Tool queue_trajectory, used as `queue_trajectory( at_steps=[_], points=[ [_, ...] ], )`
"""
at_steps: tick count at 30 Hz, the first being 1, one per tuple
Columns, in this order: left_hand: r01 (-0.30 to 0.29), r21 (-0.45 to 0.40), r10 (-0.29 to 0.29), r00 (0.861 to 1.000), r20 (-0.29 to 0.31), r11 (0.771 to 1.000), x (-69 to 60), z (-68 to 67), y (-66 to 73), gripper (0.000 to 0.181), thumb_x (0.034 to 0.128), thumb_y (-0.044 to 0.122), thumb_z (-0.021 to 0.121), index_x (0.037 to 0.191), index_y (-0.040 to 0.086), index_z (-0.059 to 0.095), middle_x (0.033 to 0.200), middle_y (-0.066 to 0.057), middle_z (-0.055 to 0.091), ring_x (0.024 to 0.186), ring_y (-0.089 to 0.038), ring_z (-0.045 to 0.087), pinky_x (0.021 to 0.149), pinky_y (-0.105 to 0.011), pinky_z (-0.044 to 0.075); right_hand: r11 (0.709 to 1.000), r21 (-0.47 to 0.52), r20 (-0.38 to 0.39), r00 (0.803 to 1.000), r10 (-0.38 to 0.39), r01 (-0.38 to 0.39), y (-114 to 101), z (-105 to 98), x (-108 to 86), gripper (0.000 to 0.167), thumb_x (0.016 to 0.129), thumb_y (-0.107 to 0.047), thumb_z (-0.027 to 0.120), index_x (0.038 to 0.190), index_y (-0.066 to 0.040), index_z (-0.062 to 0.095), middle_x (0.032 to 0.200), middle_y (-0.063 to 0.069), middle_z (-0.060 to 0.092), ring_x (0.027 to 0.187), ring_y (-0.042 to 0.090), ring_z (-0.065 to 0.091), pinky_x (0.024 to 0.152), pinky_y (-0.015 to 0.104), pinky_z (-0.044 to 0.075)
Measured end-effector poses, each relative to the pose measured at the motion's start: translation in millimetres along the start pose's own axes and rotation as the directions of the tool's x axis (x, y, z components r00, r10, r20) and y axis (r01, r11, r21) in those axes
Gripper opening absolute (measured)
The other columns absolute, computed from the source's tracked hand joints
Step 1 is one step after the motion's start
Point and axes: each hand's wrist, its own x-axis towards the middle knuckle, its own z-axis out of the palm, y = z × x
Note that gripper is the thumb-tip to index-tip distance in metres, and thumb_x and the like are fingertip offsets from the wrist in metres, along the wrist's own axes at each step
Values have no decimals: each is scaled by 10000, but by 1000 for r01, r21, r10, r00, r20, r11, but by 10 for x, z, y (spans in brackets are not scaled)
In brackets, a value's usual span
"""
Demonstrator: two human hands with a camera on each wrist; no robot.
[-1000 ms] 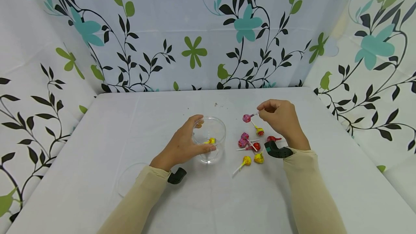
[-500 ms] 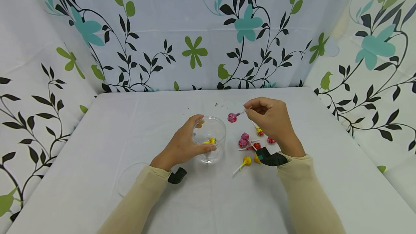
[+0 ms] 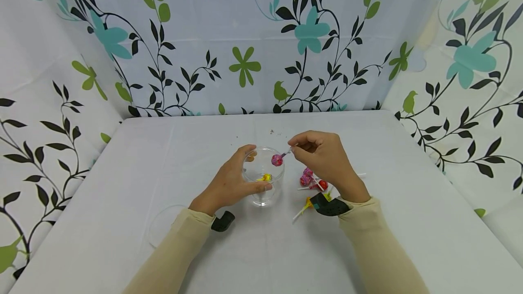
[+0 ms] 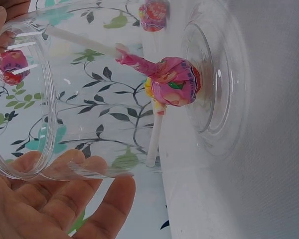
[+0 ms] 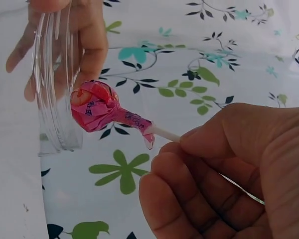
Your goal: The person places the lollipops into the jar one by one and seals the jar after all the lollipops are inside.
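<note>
My left hand (image 3: 230,178) grips a clear plastic jar (image 3: 263,149) with a flared foot, standing upright, its thumb and fingers around the upper part. Inside lies a yellow-wrapped lollipop (image 3: 265,177). In the left wrist view a pink-wrapped lollipop (image 4: 174,82) appears to lean inside too, its stick toward the rim. My right hand (image 3: 323,158) pinches the white stick of another pink lollipop (image 5: 94,107) between thumb and forefinger. That lollipop's head hangs at the right side of the jar's mouth (image 5: 52,84); whether it has crossed the rim I cannot tell.
Pink and red lollipops (image 3: 306,178) lie crossed on the table right of the jar. Yellow lollipops (image 3: 305,205) lie nearer me, partly under the right wrist camera. A clear round lid (image 3: 157,226) rests by my left forearm. Patterned curtains (image 3: 245,35) surround the white table.
My right hand has lifted the pink lollipop off the table and carried it left to the jar's mouth. The left hand and jar have stayed in place.
</note>
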Motion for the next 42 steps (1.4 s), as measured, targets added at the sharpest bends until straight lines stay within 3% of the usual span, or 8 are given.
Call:
queue_trajectory(
  at_steps=[10,19,25,29,35,42],
  points=[
    [-15,-5,15,1000,-12,1000,9,8,-13,1068,776,568,876,1595,163,323,1492,-76,545,1374,-357,515,1067,-579,481,1000,-7,106,994,24,-24,42,79,13,139,924,-5,684,981,-64,797,865,81,756,705,189,645,640,262,566],
    [-17,-11,17,1000,-14,1000,-5,9,-18,1059,775,560,883,1591,176,326,1485,-62,543,1373,-359,514,1058,-586,482,999,-35,156,987,35,-30,55,91,11,137,928,-30,683,995,-61,798,882,52,769,734,158,672,667,267,575],
    [22,-3,-22,1000,-18,1000,-8,9,9,1057,760,529,909,1586,238,317,1529,-62,526,1396,-345,501,1076,-622,456,997,-71,128,990,53,-44,85,9,27,134,942,-39,698,1040,-52,788,935,62,770,775,179,689,686,274,588],
    [28,3,-28,1000,-11,1000,1,6,19,1049,765,510,913,1584,251,311,1535,-61,525,1402,-321,494,1096,-611,444,988,-115,86,990,113,-102,184,-100,37,139,958,-51,694,1065,-59,783,984,78,773,837,203,701,717,280,586],
    [-3,11,3,1000,-2,1000,7,-4,5,1051,775,511,906,1589,216,311,1530,-59,529,1405,-305,489,1108,-595,439,966,-181,29,981,190,-182,340,-284,44,153,974,-84,683,1092,-56,777,1028,116,770,884,245,690,710,314,563],
    [4,18,-4,1000,3,1000,7,-3,-1,1045,782,529,895,1590,225,307,1546,-84,520,1421,-327,470,1123,-607,421,931,-245,9,959,282,-271,531,-473,33,175,991,-111,672,1123,-45,767,1077,153,755,938,277,675,782,341,541]
  ],
)
